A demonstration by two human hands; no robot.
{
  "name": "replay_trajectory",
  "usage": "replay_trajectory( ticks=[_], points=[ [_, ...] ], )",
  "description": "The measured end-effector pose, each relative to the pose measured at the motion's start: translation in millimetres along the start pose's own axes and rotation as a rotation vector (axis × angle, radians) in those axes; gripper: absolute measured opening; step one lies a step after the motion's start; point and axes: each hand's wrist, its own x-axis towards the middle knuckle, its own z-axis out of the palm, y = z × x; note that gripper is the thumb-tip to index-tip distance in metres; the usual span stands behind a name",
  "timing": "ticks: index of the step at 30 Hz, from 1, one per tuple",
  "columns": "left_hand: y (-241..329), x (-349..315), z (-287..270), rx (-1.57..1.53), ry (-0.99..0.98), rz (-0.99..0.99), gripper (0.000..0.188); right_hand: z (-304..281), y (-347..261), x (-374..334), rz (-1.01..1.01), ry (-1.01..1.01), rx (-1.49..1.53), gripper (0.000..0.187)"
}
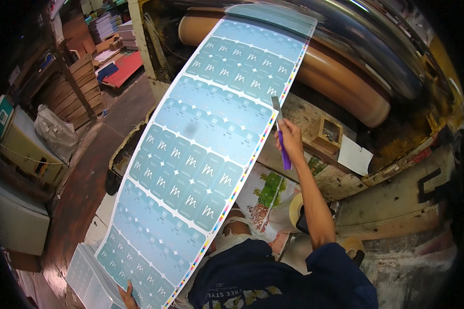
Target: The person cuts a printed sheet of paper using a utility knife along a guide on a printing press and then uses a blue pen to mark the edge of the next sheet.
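Observation:
A long printed sheet (191, 149), teal and light blue with rows of card-like panels, runs from the rollers at the top down to the lower left. My left hand (128, 295), partly cut off by the lower edge of the view, grips the sheet's near end. In my right hand (291, 139) is a purple-handled knife (285, 157). Its flat grey blade points away from me, at the sheet's right margin; I cannot tell whether it touches. Beneath the sheet's near end, at the lower left, lies a stack of similar sheets (87, 275).
A brown roller (345, 87) and a shiny metal roller (381, 56) span the machine at the upper right. Below them are a small wooden box (327, 133) and white paper (354, 156). Pale cabinets (31, 139) stand left; paper stacks (103, 26) sit farther back.

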Motion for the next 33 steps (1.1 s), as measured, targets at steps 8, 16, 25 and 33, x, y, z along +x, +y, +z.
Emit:
replay_trajectory(
  ticks=[8,16,25,33],
  points=[
    [0,-6,-18,0.039,0.043,-0.112,0.078,-26,-36,9,-1.06,0.421,-0.948,0.055],
    [-55,-19,-30,-0.036,0.106,-0.294,0.073,-42,-58,44,-0.806,-0.422,-1.237,0.06],
    [-171,22,-142,-0.198,0.145,-0.31,0.068,22,-19,-5,-0.823,-0.474,-0.906,0.049],
    [-288,110,-151,-0.245,0.203,-0.211,0.046,95,34,-149,-0.751,-0.61,-0.814,0.044]
  ],
)
